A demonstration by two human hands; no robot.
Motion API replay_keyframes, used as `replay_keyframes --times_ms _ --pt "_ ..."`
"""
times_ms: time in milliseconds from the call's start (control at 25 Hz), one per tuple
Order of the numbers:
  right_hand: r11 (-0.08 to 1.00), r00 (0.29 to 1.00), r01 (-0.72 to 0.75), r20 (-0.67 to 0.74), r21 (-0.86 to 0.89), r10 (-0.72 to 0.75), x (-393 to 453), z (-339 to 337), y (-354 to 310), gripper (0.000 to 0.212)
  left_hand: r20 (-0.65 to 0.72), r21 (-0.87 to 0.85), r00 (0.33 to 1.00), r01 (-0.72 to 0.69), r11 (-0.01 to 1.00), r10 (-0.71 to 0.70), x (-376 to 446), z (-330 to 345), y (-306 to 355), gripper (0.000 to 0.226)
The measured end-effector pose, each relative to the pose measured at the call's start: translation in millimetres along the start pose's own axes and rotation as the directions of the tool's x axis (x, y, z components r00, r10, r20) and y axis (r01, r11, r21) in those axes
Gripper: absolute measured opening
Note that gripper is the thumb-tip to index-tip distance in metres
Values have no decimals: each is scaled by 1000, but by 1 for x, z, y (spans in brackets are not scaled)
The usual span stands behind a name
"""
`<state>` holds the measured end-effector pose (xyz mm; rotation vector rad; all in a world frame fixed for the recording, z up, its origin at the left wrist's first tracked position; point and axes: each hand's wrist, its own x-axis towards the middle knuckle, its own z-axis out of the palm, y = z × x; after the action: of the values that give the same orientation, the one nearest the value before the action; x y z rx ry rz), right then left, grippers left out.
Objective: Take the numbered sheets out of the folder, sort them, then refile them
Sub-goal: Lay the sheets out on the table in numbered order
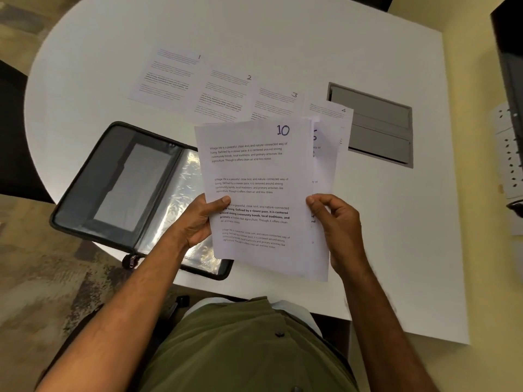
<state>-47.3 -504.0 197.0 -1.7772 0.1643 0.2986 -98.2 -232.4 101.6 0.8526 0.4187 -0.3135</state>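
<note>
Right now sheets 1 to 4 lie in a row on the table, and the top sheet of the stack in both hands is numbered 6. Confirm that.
Not quite. The head view shows the top sheet of the stack held by the left hand and right hand numbered 10, not 6. Sheets 1 to 4 do lie in a row on the table.

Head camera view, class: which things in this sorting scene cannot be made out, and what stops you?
- Sheets behind sheet 10: covered by it; only a sliver of one numeral shows, unreadable, count unclear.
- Sheet 3 and sheet 4: lower parts hidden by the held stack.
- Folder right half: plastic sleeve glare, the stack and the left hand cover it.
- Text on sheet 1 and sheet 2: too small.
</note>
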Motion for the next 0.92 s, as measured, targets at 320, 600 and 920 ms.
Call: replay_keyframes --times_ms 320,600,920 --pt "1000 1000 -26 0 -6 26 7 -13 5 10 -23 29 999 23 999 -22 3 15 4 34" --pt "997 999 -17 36 -75 20 12 -28 15 14 -6 53 998 66 996 -66 12 19 2 35" --pt "989 999 13 50 -147 -5 11 -27 18 24 17 101 995 94 990 -97 15 24 5 33"
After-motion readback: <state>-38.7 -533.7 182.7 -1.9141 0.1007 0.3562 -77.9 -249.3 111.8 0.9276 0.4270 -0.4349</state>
